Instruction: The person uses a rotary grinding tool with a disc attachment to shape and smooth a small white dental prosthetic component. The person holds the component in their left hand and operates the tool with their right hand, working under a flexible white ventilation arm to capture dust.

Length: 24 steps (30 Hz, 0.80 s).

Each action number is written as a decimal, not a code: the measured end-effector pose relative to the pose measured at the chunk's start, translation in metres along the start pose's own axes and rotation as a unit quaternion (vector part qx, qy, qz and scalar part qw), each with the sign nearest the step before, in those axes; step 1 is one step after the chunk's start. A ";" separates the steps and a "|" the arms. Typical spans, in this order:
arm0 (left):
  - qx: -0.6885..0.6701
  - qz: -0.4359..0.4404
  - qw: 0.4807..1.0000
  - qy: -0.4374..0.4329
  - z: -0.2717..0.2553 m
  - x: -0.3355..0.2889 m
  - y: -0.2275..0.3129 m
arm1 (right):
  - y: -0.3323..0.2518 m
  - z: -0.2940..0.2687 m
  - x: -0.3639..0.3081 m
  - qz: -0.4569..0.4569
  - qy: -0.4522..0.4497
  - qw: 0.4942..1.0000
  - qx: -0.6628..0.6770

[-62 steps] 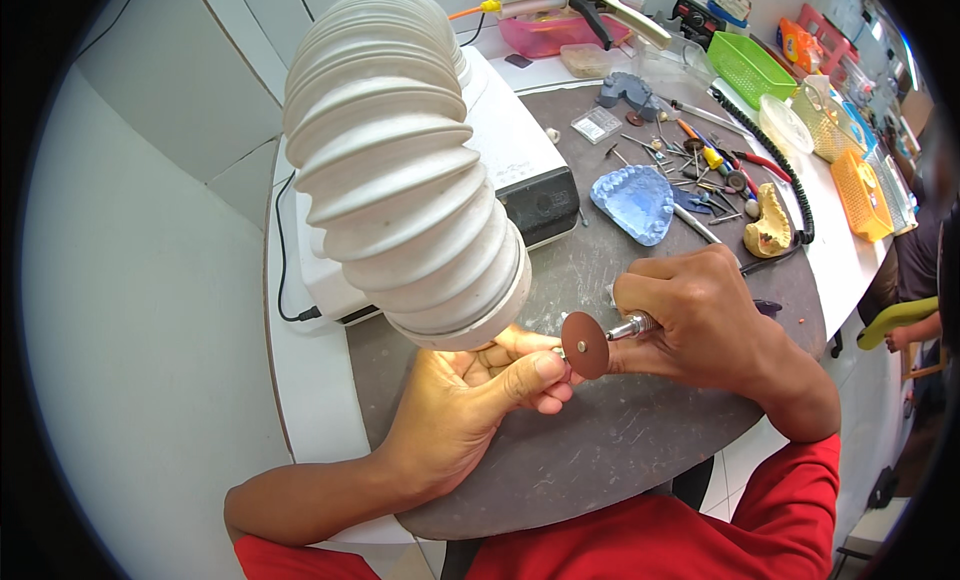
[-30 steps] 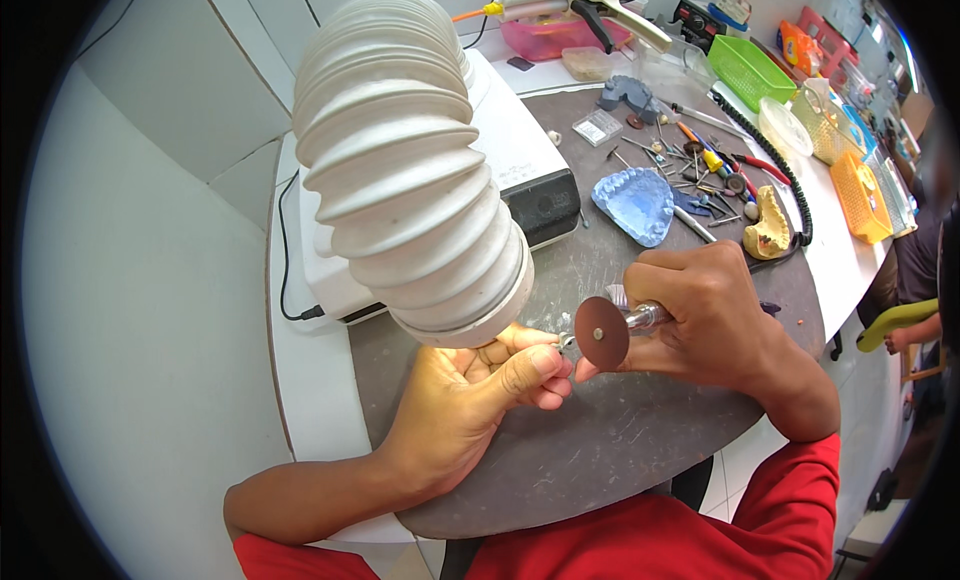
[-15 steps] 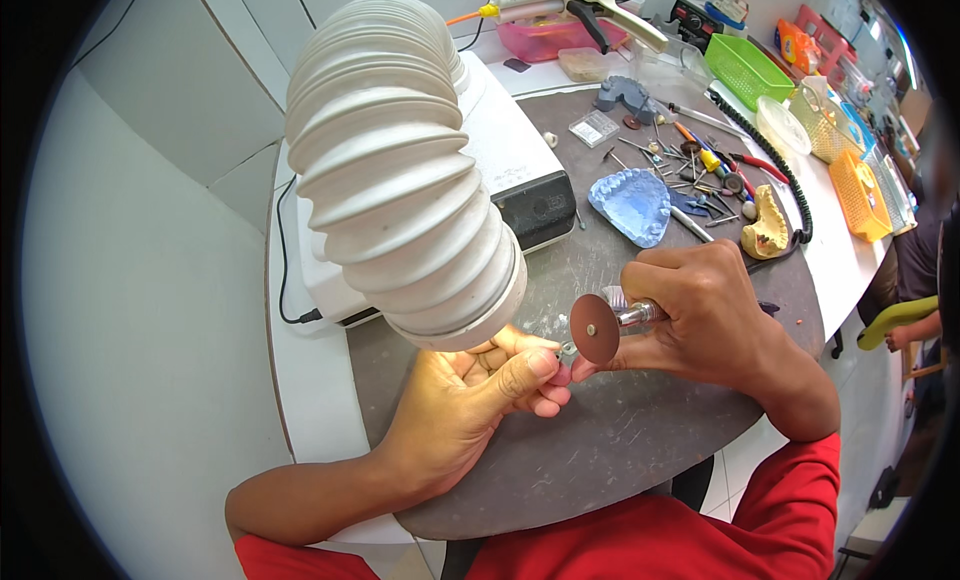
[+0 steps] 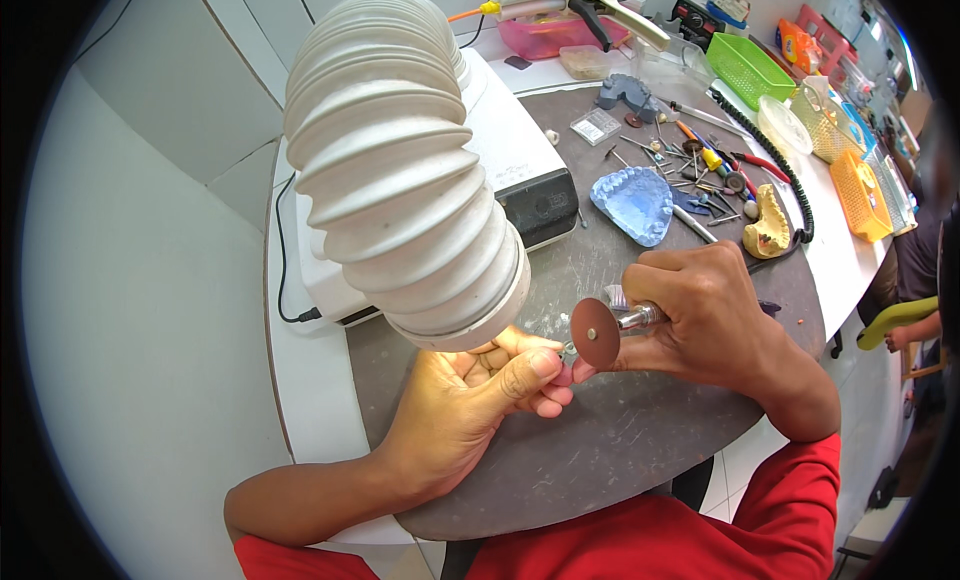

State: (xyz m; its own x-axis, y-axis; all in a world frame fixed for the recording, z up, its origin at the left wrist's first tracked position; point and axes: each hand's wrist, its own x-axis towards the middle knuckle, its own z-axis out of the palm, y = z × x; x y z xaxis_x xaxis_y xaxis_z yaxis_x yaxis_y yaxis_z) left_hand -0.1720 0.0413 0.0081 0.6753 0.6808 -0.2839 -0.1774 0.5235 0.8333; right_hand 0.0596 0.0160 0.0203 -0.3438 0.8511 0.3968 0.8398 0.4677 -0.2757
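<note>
My right hand (image 4: pixel 705 320) grips a metal rotary handpiece (image 4: pixel 640 318) that carries a round brown cutting disc (image 4: pixel 595 334). My left hand (image 4: pixel 470 405) pinches a tiny metal piece (image 4: pixel 566 354) between thumb and fingers, right at the disc's edge. Both hands rest on a dark grey round work pad (image 4: pixel 610 450). Just above my left hand hangs the mouth of a wide white ribbed suction hose (image 4: pixel 400 180), which hides part of my fingers.
A white box-shaped machine (image 4: pixel 510 155) stands behind the hose. Further back lie a blue dental mould (image 4: pixel 632 202), a yellowish tooth cast (image 4: pixel 768 225), several small hand tools (image 4: pixel 700 165), a black coiled cord (image 4: pixel 775 165), and green (image 4: pixel 750 68) and orange baskets (image 4: pixel 862 192). Another person's arm (image 4: pixel 905 325) is at the right edge.
The disc and my right hand have shifted slightly about the small piece between frames; my left hand keeps pinching it under the hose. The hose mouth wavers a little.
</note>
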 end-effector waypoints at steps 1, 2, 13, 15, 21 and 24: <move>0.000 0.000 1.000 0.001 0.000 0.000 0.000 | 0.000 0.000 0.000 -0.001 0.002 1.000 0.002; 0.001 0.000 1.000 0.001 0.000 0.000 0.000 | 0.000 0.000 0.000 0.000 0.002 1.000 0.000; 0.003 -0.001 1.000 0.004 0.002 0.000 0.002 | 0.000 0.000 0.000 0.000 -0.003 1.000 0.002; 0.003 0.001 1.000 0.005 0.002 0.000 0.001 | 0.000 -0.001 0.000 0.003 -0.008 1.000 0.004; 0.009 0.002 1.000 0.005 0.002 0.000 0.002 | 0.000 0.000 0.000 0.000 -0.001 1.000 0.004; 0.010 0.003 1.000 0.008 0.002 0.000 0.002 | 0.000 0.000 0.000 -0.001 -0.003 1.000 0.004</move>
State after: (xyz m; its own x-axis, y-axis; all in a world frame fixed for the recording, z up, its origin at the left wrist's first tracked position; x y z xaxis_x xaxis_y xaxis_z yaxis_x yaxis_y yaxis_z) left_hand -0.1707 0.0410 0.0110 0.6627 0.6917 -0.2870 -0.1662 0.5095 0.8442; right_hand 0.0600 0.0158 0.0202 -0.3482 0.8511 0.3930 0.8354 0.4719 -0.2817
